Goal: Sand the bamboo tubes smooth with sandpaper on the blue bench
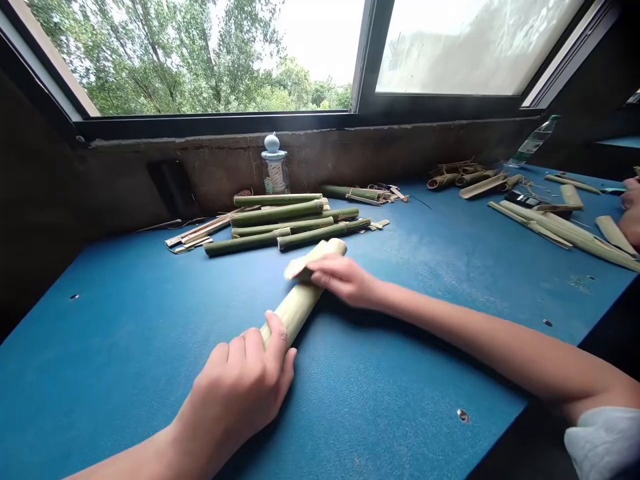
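Observation:
A pale, peeled bamboo tube [299, 305] lies at a slant over the blue table, its far end pointing away from me. My left hand [245, 377] is wrapped round the near end of it, thumb on top. Near the far end, my right hand [345, 277] is closed on a pale, curved bamboo piece [299, 265], which lies over the tube's upper side. The fingers cover part of this piece, and whether it is loose from the tube is hard to see. Several green bamboo tubes [280, 213] lie side by side just beyond.
Thin bamboo strips [193, 237] lie left of the green tubes. A glass jar [275, 173] stands by the wall under the window. On the right of the table [150, 313] are split bamboo [565, 230], a tilted plastic bottle [535, 141] and another person's hand [631, 212].

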Demonstrator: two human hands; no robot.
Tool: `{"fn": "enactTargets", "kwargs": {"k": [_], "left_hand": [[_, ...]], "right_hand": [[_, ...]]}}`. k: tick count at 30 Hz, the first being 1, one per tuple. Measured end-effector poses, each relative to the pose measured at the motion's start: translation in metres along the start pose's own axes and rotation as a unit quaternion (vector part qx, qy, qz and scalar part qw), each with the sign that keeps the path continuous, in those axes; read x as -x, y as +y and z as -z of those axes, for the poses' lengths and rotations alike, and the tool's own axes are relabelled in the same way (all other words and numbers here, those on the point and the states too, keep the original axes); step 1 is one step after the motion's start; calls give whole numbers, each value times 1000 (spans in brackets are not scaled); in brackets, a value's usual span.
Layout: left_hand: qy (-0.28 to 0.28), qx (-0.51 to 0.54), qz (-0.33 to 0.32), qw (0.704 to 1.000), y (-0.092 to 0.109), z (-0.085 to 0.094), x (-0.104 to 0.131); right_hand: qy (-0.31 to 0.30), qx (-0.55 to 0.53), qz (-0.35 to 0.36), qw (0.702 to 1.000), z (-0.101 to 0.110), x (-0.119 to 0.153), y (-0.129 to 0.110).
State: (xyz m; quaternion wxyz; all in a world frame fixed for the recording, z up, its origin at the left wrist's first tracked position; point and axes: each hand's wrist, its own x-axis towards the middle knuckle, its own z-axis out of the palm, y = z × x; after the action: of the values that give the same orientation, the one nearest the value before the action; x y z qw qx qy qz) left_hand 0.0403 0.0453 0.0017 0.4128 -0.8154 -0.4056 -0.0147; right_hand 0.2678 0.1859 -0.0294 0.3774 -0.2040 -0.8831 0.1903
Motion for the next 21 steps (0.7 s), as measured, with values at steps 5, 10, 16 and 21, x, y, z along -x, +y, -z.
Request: {"fn": "enactTargets", "kwargs": {"k": [5, 10, 16, 21], "left_hand": [[1, -2, 13, 1000, -2, 0, -2], [23, -13, -7, 1000, -1, 0, -1], [17, -2, 1, 1000, 0, -3, 1], [-21, -12, 8, 1000, -8, 2, -1]], "right_hand": [[-55, 19, 34, 998, 1, -10, 9], [40, 77, -60, 994, 24, -5, 39], [-67, -20, 74, 995, -17, -4, -13], [29, 73, -70, 995, 21, -7, 43]]}}
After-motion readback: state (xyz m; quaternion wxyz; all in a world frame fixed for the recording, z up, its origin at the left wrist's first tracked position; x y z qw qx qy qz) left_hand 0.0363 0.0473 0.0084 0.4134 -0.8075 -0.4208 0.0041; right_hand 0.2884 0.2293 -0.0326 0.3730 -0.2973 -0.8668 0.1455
